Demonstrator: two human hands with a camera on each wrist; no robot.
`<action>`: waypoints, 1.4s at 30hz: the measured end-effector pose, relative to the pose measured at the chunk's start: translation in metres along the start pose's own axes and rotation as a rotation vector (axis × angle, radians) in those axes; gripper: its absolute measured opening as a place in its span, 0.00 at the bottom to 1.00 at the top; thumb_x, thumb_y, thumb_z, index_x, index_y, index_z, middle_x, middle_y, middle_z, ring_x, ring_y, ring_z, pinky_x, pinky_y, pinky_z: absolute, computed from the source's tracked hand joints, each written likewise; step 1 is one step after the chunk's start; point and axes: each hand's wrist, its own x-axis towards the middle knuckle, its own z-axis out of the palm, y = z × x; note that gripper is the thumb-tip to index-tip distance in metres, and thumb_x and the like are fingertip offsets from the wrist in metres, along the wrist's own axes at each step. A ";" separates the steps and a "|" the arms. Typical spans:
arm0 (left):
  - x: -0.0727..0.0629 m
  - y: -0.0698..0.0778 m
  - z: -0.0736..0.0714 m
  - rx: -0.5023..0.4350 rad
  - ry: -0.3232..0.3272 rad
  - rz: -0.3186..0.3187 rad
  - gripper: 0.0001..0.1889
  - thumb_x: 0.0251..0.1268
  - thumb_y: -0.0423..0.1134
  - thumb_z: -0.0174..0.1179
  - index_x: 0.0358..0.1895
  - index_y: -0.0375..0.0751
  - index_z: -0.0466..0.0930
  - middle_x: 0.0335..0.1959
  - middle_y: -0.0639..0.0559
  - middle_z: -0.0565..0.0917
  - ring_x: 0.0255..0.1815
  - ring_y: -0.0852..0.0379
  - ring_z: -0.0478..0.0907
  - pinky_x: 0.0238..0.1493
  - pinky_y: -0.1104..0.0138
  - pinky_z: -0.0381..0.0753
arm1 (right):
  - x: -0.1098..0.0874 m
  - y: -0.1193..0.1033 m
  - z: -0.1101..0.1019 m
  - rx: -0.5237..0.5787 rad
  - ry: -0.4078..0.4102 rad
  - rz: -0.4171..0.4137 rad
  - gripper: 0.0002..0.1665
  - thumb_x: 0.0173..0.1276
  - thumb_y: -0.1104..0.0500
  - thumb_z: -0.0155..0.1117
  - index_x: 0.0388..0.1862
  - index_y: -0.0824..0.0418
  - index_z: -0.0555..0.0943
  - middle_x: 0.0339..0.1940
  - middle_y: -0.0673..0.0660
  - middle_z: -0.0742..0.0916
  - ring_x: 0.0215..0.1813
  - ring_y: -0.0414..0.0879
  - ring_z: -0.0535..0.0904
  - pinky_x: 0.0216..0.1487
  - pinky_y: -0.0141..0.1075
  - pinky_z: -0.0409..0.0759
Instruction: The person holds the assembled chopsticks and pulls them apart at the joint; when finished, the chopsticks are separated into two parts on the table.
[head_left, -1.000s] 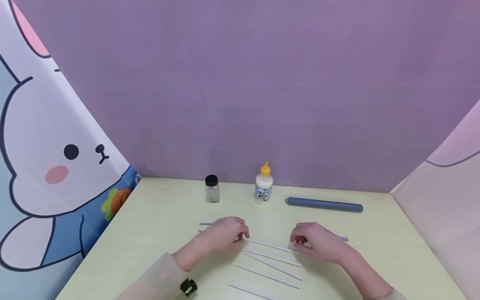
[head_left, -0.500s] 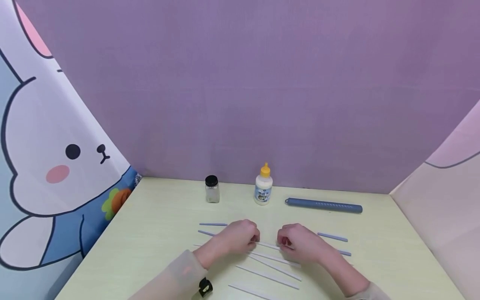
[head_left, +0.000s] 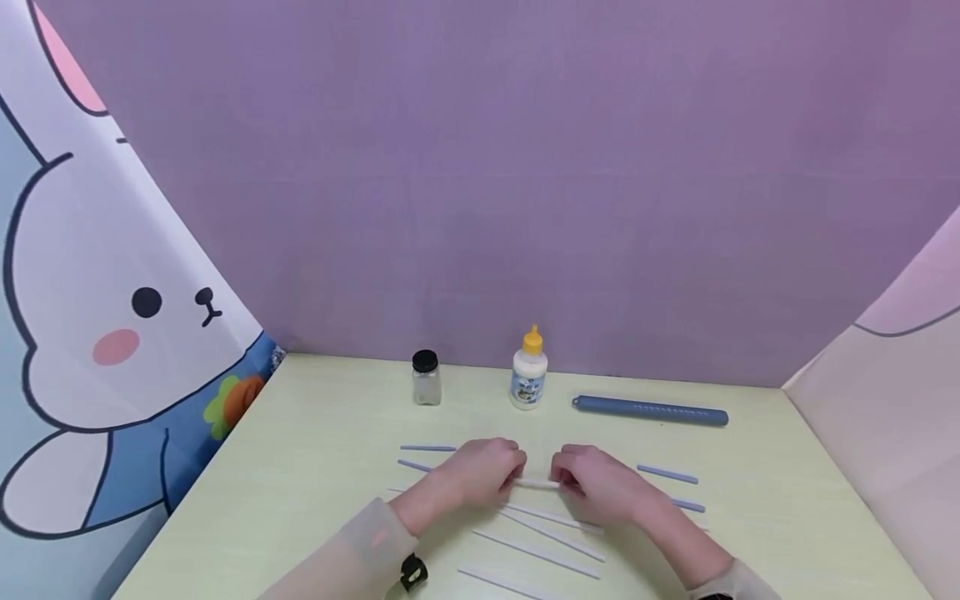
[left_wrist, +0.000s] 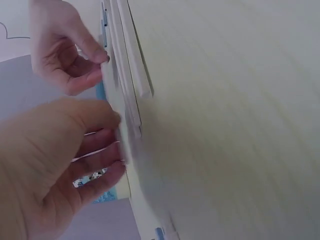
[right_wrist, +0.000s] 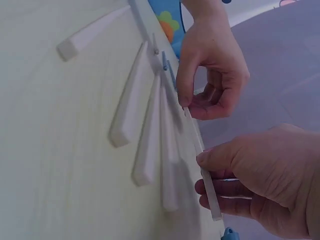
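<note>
Both hands hold one slender white stick (head_left: 537,483), level between them just over the table. My left hand (head_left: 487,471) pinches its left part between thumb and fingers. Toward its other end my right hand (head_left: 603,483) pinches it too, and in the right wrist view the squared tip of the stick (right_wrist: 211,197) reaches past the thumb along the fingers. Nearer the person lie several more white sticks, among them one white stick (head_left: 536,553) in the middle; in the right wrist view a white stick (right_wrist: 130,97) shows a square end and narrows away from it.
On the table (head_left: 330,417), a small black-capped jar (head_left: 427,383) and a white glue bottle (head_left: 528,379) with a yellow nozzle stand at the back. A blue-grey rod (head_left: 651,410) lies right of them. Short blue-grey sticks lie beyond each hand, including one blue-grey stick (head_left: 667,474) at right.
The hands have come closer together along the white stick, the left moving right and the right moving left. The stick has gone from slanted to nearly level in the head view.
</note>
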 end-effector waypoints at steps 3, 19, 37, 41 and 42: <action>0.000 -0.001 -0.004 0.013 0.037 0.007 0.08 0.61 0.35 0.66 0.35 0.50 0.75 0.29 0.61 0.76 0.30 0.65 0.72 0.32 0.72 0.74 | 0.002 -0.001 -0.005 -0.013 0.000 -0.017 0.08 0.72 0.70 0.63 0.40 0.57 0.82 0.34 0.43 0.78 0.35 0.30 0.71 0.38 0.27 0.77; -0.001 0.004 -0.036 0.162 0.165 0.064 0.15 0.85 0.48 0.49 0.34 0.50 0.74 0.18 0.63 0.68 0.16 0.64 0.64 0.19 0.68 0.64 | 0.017 -0.030 -0.043 -0.002 0.115 -0.113 0.07 0.80 0.62 0.63 0.42 0.52 0.84 0.31 0.40 0.78 0.31 0.29 0.68 0.35 0.25 0.74; -0.007 0.002 -0.037 0.134 0.184 0.132 0.19 0.86 0.48 0.50 0.30 0.48 0.71 0.14 0.62 0.58 0.14 0.64 0.59 0.19 0.70 0.61 | 0.015 -0.028 -0.044 -0.081 0.072 -0.114 0.15 0.82 0.59 0.60 0.31 0.50 0.74 0.23 0.38 0.66 0.27 0.29 0.62 0.33 0.26 0.68; -0.008 0.002 -0.037 0.157 0.197 0.165 0.17 0.86 0.48 0.51 0.30 0.49 0.72 0.14 0.63 0.57 0.14 0.65 0.59 0.19 0.70 0.62 | 0.013 -0.026 -0.046 -0.081 0.076 -0.151 0.13 0.82 0.59 0.60 0.33 0.49 0.76 0.25 0.38 0.71 0.29 0.29 0.65 0.34 0.25 0.70; -0.008 0.002 -0.038 0.162 0.202 0.169 0.17 0.85 0.48 0.51 0.31 0.49 0.72 0.14 0.63 0.57 0.14 0.65 0.59 0.19 0.70 0.63 | 0.012 -0.025 -0.046 -0.081 0.079 -0.155 0.13 0.82 0.60 0.61 0.33 0.48 0.76 0.26 0.38 0.72 0.29 0.29 0.66 0.34 0.25 0.70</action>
